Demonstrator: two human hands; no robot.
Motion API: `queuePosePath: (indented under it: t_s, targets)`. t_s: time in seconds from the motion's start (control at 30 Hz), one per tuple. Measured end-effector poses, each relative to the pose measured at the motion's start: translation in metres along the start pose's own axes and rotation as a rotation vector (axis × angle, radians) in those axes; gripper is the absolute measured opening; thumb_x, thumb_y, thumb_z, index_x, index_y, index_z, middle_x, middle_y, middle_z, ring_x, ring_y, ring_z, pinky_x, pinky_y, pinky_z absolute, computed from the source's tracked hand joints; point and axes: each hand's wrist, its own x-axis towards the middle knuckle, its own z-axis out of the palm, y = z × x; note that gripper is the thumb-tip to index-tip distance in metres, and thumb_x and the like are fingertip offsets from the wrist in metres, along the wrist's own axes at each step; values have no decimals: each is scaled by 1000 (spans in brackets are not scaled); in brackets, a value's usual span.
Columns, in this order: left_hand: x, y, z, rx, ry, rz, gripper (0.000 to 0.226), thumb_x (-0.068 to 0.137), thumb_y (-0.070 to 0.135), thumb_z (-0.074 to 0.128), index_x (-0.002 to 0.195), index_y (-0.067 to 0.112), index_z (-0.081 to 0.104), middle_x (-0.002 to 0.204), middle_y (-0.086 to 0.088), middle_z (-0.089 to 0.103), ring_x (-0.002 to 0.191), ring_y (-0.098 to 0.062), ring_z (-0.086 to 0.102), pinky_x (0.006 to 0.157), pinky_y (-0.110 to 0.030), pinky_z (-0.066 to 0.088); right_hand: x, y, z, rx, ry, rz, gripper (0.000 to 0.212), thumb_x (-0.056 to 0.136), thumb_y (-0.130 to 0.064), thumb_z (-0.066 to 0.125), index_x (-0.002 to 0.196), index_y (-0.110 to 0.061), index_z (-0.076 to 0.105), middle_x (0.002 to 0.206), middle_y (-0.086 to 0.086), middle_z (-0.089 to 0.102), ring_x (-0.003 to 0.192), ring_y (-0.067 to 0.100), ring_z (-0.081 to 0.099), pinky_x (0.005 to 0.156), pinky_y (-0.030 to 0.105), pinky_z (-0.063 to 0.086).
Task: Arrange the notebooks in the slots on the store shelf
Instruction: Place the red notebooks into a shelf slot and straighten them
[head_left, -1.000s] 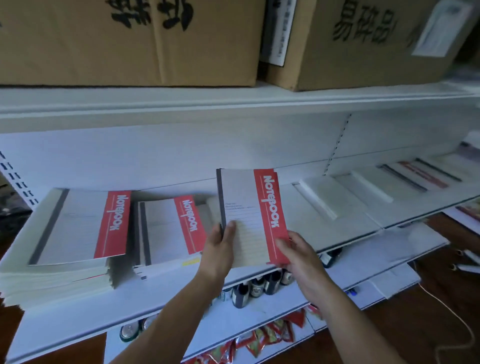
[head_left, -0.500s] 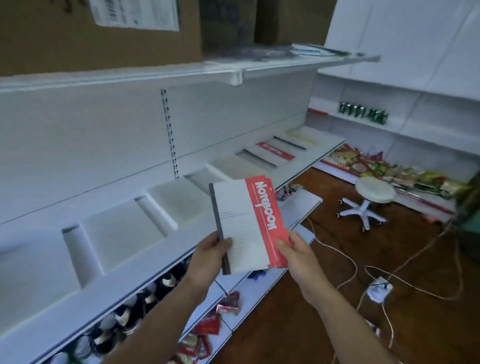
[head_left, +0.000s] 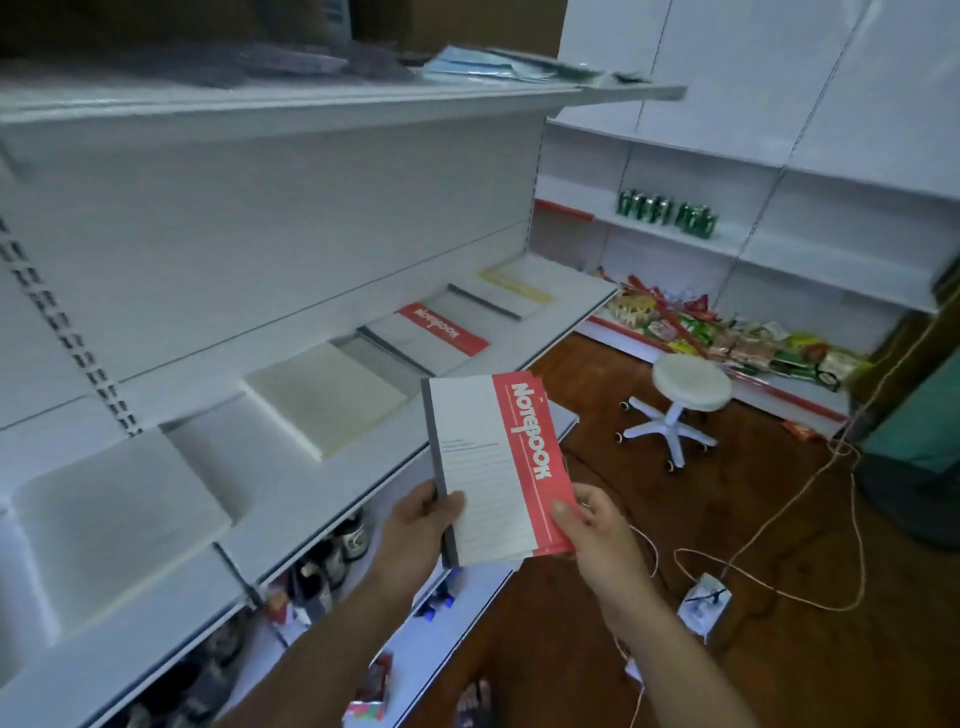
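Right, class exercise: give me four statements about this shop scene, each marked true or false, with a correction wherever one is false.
1. The left hand and the right hand both hold the held notebook. True.
2. The white stool lies tipped on its side. False: it stands upright on the floor.
3. A red-banded notebook already lies in a slot on the store shelf. True.
4. The green cans stand on the floor. False: they stand on a far shelf.
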Motion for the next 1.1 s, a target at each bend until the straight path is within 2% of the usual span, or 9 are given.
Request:
queuePosePath:
  t_s: [0.1, 0.23, 0.3, 0.4, 0.53, 0.63, 0.77, 0.9, 1.1]
  targets:
    - [67, 11, 26, -31, 17, 8, 19, 96, 15, 56, 113, 14, 65, 108, -3, 73, 103, -24, 67, 92, -44, 54, 71, -14, -17, -29, -4, 14, 21, 95, -32, 58, 113, -23, 57, 101, -6, 71, 85, 6, 71, 69, 19, 53]
    - [141, 34, 47, -73, 81, 54, 16, 96, 20, 57, 109, 16, 64, 106, 1, 71, 95, -14, 66, 66, -19, 55, 159, -43, -29, -78, -45, -4, 14, 94, -28, 59, 107, -26, 60, 103, -8, 71, 90, 7, 69, 73, 21, 54]
    - [172, 44, 51, -58, 139, 74, 16, 98, 26, 54, 111, 21, 62, 106, 10, 69, 94, -7, 64, 63, -14, 53, 201, -53, -29, -106, -65, -20, 17, 94, -26, 60, 110, -21, 62, 102, -5, 72, 90, 11, 70, 79, 28, 57]
    - [203, 54, 50, 6, 257, 85, 21, 99, 35, 49, 114, 24, 58, 107, 10, 66, 97, -11, 64, 71, -21, 54, 250, -63, -18, -214, -132, -39, 19, 92, -30, 61, 109, -22, 66, 102, -6, 72, 89, 10, 70, 85, 33, 57]
    - [243, 58, 39, 125, 518, 132, 17, 101, 29, 46, 90, 25, 59, 87, 0, 64, 77, -15, 61, 59, -23, 46, 312, -78, 7, -367, -260, -128, 15, 90, -34, 64, 103, -27, 67, 96, -11, 70, 85, 6, 69, 83, 31, 57]
    - [272, 51, 29, 300, 696, 107, 22, 101, 27, 43, 92, 14, 58, 96, -10, 62, 92, -31, 60, 78, -44, 53, 354, -88, 29, -485, -382, -203, 16, 91, -35, 61, 105, -28, 62, 95, -12, 68, 85, 10, 68, 82, 34, 56]
    - [292, 46, 27, 567, 854, -55, 36, 101, 32, 38, 124, 10, 55, 131, -7, 54, 123, -27, 43, 108, -43, 36, 392, -98, 49, -679, -550, -301, 16, 92, -35, 57, 102, -23, 62, 91, -12, 67, 79, 4, 63, 68, 23, 49]
    - [305, 42, 28, 673, 940, -175, 41, 101, 36, 38, 134, 15, 49, 144, -4, 44, 130, -26, 36, 112, -40, 29, 417, -98, 56, -810, -655, -376, 16, 93, -38, 57, 96, -23, 60, 86, -13, 62, 68, -8, 53, 53, 13, 35]
    - [297, 33, 28, 563, 911, -66, 53, 90, 49, 55, 136, 25, 43, 136, 5, 49, 123, -20, 47, 103, -45, 45, 437, -89, 56, -759, -755, -424, 22, 91, -40, 60, 106, -26, 61, 98, -12, 65, 71, -12, 53, 55, 5, 34]
